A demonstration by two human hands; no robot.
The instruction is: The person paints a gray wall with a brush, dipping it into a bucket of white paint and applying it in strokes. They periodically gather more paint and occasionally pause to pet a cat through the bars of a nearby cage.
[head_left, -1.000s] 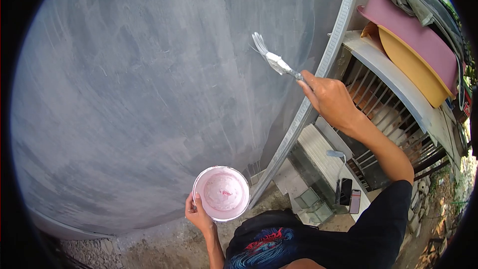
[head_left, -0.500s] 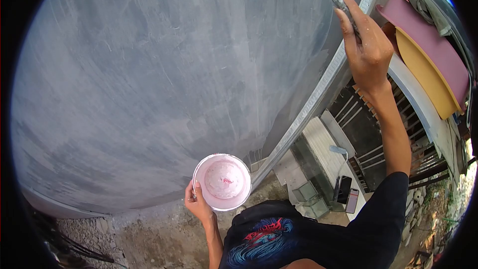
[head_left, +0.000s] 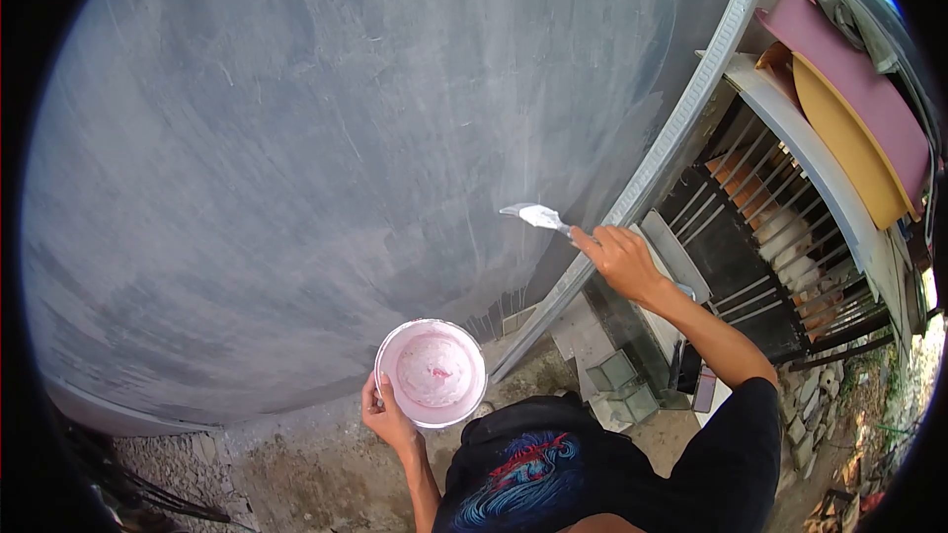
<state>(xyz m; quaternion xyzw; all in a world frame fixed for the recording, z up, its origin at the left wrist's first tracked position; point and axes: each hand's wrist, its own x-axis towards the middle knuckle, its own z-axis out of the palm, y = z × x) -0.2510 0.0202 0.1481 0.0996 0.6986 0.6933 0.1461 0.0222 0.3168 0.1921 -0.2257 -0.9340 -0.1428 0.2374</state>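
Observation:
My left hand (head_left: 389, 415) grips the left rim of a white bucket (head_left: 432, 374), its thumb over the edge. Inside the bucket is a pale pinkish layer with a small red-pink spot. My right hand (head_left: 619, 262) is closed round the handle of a paintbrush (head_left: 539, 216) that has white on its bristles. The brush points left, above and to the right of the bucket, in front of the grey, streaked wall (head_left: 326, 158). Whether its tip touches the wall I cannot tell.
A metal strip (head_left: 681, 118) edges the wall on the right. Beyond it are a barred cage (head_left: 790, 227) with a pale furry animal inside, pink and yellow basins (head_left: 849, 138), a phone (head_left: 704, 390) and glass boxes (head_left: 620, 387). Rubble lies at the lower right.
My right hand has come down and left with the paintbrush, from the upper right to mid-height. My left hand and the bucket have shifted slightly left and down.

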